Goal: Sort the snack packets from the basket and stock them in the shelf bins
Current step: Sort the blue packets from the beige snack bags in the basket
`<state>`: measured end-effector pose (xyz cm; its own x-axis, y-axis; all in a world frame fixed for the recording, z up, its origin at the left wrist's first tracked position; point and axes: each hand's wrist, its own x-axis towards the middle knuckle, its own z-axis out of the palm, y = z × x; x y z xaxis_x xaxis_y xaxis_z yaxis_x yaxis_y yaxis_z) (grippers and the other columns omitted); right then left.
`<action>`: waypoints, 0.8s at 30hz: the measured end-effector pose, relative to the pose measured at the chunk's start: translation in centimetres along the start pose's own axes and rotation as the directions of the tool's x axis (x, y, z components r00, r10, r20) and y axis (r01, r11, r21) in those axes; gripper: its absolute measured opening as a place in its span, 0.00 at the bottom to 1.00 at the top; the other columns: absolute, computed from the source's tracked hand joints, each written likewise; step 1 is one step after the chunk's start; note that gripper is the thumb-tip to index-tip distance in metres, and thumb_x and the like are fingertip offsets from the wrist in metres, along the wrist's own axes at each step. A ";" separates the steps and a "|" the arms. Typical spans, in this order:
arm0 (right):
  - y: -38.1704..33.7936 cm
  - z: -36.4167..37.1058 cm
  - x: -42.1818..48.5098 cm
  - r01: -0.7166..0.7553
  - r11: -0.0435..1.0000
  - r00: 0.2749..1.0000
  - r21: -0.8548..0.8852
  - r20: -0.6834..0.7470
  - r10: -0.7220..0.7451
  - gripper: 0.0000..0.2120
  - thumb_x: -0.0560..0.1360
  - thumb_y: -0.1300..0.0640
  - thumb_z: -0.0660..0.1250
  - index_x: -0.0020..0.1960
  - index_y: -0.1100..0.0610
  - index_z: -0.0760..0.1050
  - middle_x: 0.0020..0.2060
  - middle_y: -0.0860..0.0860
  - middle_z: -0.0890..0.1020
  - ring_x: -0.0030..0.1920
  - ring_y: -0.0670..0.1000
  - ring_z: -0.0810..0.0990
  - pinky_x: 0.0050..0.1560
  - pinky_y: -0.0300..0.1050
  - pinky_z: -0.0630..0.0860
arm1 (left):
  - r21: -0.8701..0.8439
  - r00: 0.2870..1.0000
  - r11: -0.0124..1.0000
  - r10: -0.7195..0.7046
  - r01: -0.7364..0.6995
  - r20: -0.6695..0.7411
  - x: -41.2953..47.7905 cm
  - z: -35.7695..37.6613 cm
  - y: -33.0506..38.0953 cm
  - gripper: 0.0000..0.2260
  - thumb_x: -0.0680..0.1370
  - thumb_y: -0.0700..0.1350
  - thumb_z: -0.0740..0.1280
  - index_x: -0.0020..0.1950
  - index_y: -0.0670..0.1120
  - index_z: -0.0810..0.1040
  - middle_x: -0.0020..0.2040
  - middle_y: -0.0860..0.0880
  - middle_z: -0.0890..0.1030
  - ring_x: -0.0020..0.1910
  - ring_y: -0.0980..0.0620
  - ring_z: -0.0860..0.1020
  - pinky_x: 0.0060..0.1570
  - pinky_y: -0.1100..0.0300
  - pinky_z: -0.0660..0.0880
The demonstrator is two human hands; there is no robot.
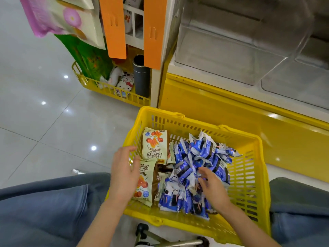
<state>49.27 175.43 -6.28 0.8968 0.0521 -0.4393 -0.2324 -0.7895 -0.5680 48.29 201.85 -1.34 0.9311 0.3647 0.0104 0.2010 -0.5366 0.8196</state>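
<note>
Head view, looking down at a sorting task. The left hand [124, 173], at lower centre, lies with its back to the camera and its fingers loosely extended and slightly apart. It holds nothing and partly overlaps the left edge of the lower green packet [145, 186]. The right hand [214, 188], just to its right, has its fingers spread and gently bent, with the tips touching the heap of blue packets [201, 161]. No packet is plainly pinched.

Both hands reach into the yellow basket [249, 175], which fills the lower centre and right of the frame. Its left part holds the lower green packet and an upper green packet [155, 147], lying flat and end to end. A brown packet [161, 171] shows between the green ones and the blue heap, which occupies the basket's middle and near side.

Legs in blue jeans [44, 211] flank the basket at lower left and lower right. A wheeled metal frame [147, 234] appears at the bottom edge.

Beyond the basket stands the yellow shelf base [213, 107], with clear shelf bins [231, 56] above it at upper right. Two orange panels [115, 27] hang at upper centre. At centre left, a low yellow wire rack [99, 86] on the glossy tiled floor [35, 104] holds plush toys [124, 82] and a grey cylinder [141, 75].
</note>
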 end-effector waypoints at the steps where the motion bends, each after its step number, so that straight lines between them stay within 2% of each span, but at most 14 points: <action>1: 0.7 -0.2 0.1 -0.017 1.000 0.998 -0.017 0.052 0.018 0.22 0.79 0.58 0.60 0.72 0.53 0.62 0.69 0.49 0.70 0.67 0.49 0.71 0.64 0.43 0.69 | 0.004 0.996 0.999 0.041 -0.041 0.086 -0.4 0.9 0.5 0.10 0.78 0.41 0.61 0.58 0.51 0.72 0.52 0.57 0.70 0.52 0.60 0.70 0.44 0.70 0.72; 3: 1.1 0.1 0.3 -0.039 0.999 0.984 -0.015 0.172 0.041 0.26 0.79 0.59 0.61 0.74 0.53 0.58 0.72 0.50 0.65 0.71 0.50 0.66 0.67 0.45 0.65 | 0.030 0.941 0.990 0.118 -0.135 0.317 -1.3 3.0 1.4 0.09 0.79 0.43 0.61 0.57 0.54 0.72 0.51 0.60 0.72 0.51 0.63 0.71 0.49 0.67 0.74; 4: 1.1 0.4 0.3 -0.047 0.999 0.975 0.009 0.216 0.044 0.28 0.78 0.59 0.62 0.75 0.53 0.56 0.73 0.51 0.64 0.71 0.51 0.65 0.68 0.45 0.64 | 0.041 0.888 0.985 0.134 -0.169 0.440 -1.7 4.3 1.5 0.10 0.79 0.44 0.60 0.59 0.54 0.71 0.53 0.60 0.73 0.52 0.64 0.72 0.52 0.66 0.72; 6: 0.9 0.9 0.1 -0.059 0.996 0.970 0.069 0.238 0.041 0.30 0.78 0.60 0.64 0.75 0.53 0.55 0.71 0.53 0.66 0.69 0.51 0.67 0.67 0.43 0.64 | 0.114 0.747 0.977 0.063 -0.183 0.661 -2.3 6.7 1.1 0.13 0.80 0.46 0.58 0.64 0.52 0.68 0.59 0.55 0.72 0.56 0.59 0.71 0.58 0.63 0.69; 8: 1.0 0.8 0.0 -0.069 0.994 0.971 0.089 0.236 0.046 0.31 0.76 0.59 0.66 0.75 0.54 0.57 0.68 0.53 0.70 0.65 0.50 0.70 0.64 0.41 0.66 | 0.286 0.614 0.912 -0.048 -0.295 0.788 -2.7 8.8 0.5 0.17 0.81 0.47 0.56 0.69 0.47 0.63 0.65 0.47 0.69 0.63 0.50 0.68 0.62 0.58 0.65; 10: 1.4 0.2 -0.4 -0.027 1.000 0.974 -0.004 0.226 0.027 0.29 0.73 0.56 0.70 0.71 0.56 0.65 0.62 0.53 0.74 0.62 0.52 0.71 0.60 0.43 0.68 | 0.435 0.543 0.786 -0.153 -0.440 0.826 -3.1 10.1 0.1 0.20 0.80 0.47 0.58 0.70 0.44 0.62 0.68 0.43 0.67 0.66 0.44 0.65 0.66 0.54 0.62; 12: 1.7 -0.3 -0.9 0.060 0.988 0.973 -0.139 0.231 -0.026 0.20 0.71 0.51 0.72 0.60 0.57 0.74 0.53 0.53 0.75 0.55 0.52 0.70 0.51 0.42 0.67 | 0.503 0.522 0.698 -0.214 -0.510 0.826 -3.4 10.9 0.0 0.22 0.79 0.47 0.60 0.71 0.43 0.61 0.69 0.42 0.65 0.69 0.42 0.62 0.69 0.51 0.59; 14: 1.8 -0.5 -1.4 0.048 0.990 0.979 -0.135 0.205 -0.019 0.17 0.73 0.47 0.70 0.54 0.57 0.74 0.48 0.51 0.74 0.48 0.50 0.72 0.44 0.40 0.67 | 0.521 0.528 0.675 -0.224 -0.522 0.819 -3.5 11.3 -0.2 0.24 0.78 0.47 0.62 0.72 0.43 0.61 0.70 0.42 0.64 0.70 0.43 0.61 0.69 0.51 0.58; 15: 1.6 -0.8 -1.4 -0.005 0.994 0.989 -0.107 0.146 0.020 0.16 0.74 0.45 0.67 0.52 0.57 0.73 0.43 0.49 0.74 0.42 0.48 0.72 0.38 0.38 0.67 | 0.516 0.535 0.687 -0.215 -0.512 0.817 -3.4 11.4 -0.2 0.23 0.78 0.47 0.63 0.71 0.43 0.62 0.69 0.42 0.65 0.69 0.43 0.61 0.69 0.52 0.58; 17: 1.2 -1.9 -1.0 -0.134 0.989 0.990 -0.062 -0.059 0.130 0.17 0.75 0.41 0.62 0.42 0.56 0.68 0.32 0.47 0.71 0.30 0.45 0.68 0.28 0.37 0.62 | 0.478 0.551 0.760 -0.191 -0.441 0.813 -3.3 11.3 -0.4 0.19 0.76 0.47 0.65 0.66 0.45 0.68 0.65 0.44 0.68 0.67 0.45 0.64 0.66 0.54 0.62; 19: 1.6 -3.4 -0.2 -0.228 0.973 0.944 0.016 -0.243 0.225 0.19 0.75 0.40 0.59 0.38 0.55 0.63 0.28 0.48 0.69 0.26 0.46 0.66 0.25 0.39 0.60 | 0.426 0.552 0.856 -0.212 -0.294 0.806 -3.5 11.0 -0.5 0.15 0.75 0.46 0.67 0.60 0.46 0.72 0.62 0.46 0.71 0.63 0.48 0.69 0.62 0.58 0.66; 21: 2.6 -4.8 0.9 -0.285 0.945 0.889 0.162 -0.325 0.324 0.20 0.75 0.42 0.61 0.43 0.60 0.66 0.28 0.50 0.70 0.28 0.49 0.69 0.27 0.43 0.63 | 0.399 0.513 0.901 -0.265 -0.169 0.817 -4.0 10.7 -0.5 0.15 0.75 0.45 0.69 0.59 0.45 0.71 0.60 0.47 0.73 0.59 0.50 0.72 0.57 0.61 0.68; 23: 3.6 -6.1 2.0 -0.350 0.898 0.862 0.265 -0.284 0.420 0.21 0.76 0.48 0.65 0.55 0.66 0.69 0.34 0.55 0.75 0.34 0.53 0.73 0.32 0.45 0.66 | 0.385 0.501 0.916 -0.280 -0.117 0.819 -4.4 10.5 -0.6 0.16 0.74 0.43 0.69 0.60 0.45 0.70 0.59 0.47 0.75 0.56 0.50 0.74 0.52 0.63 0.69; 24: 3.9 -6.6 2.4 -0.395 0.872 0.858 0.289 -0.224 0.463 0.23 0.76 0.51 0.66 0.61 0.67 0.67 0.40 0.59 0.78 0.39 0.56 0.76 0.36 0.46 0.68 | 0.376 0.517 0.922 -0.278 -0.094 0.810 -4.5 10.3 -0.7 0.16 0.74 0.42 0.69 0.60 0.45 0.70 0.58 0.47 0.75 0.54 0.51 0.75 0.49 0.65 0.70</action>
<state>52.95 168.45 -4.94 0.7462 -0.4576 -0.4835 -0.6655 -0.5325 -0.5231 47.11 192.70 -7.84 0.6722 -0.2784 -0.6860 0.2127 -0.8149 0.5391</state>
